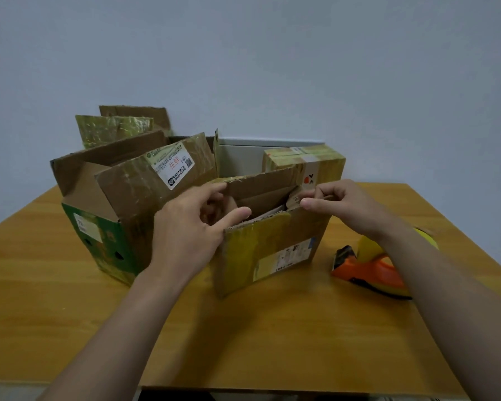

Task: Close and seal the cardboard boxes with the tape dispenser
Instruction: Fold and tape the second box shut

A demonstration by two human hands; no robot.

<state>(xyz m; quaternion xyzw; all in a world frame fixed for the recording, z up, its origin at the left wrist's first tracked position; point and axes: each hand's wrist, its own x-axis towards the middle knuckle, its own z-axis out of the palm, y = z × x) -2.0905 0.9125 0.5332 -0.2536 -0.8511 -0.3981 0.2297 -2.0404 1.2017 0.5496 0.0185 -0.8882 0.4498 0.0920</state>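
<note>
On the wooden counter (70, 299), mid-way, stands the small brown cardboard box patched with yellow tape (272, 244), its flaps up. The left hand (185, 233) spreads over its left end, and the right hand (342, 206) pinches the right end flap (294, 199). The ragged flaps may spring back or buckle inward if let go before taping. Its contents are hidden. An orange tape dispenser (368, 270) lies near, on the right. The large green-and-brown open box (104, 235) stands to the left, its inside unseen.
</note>
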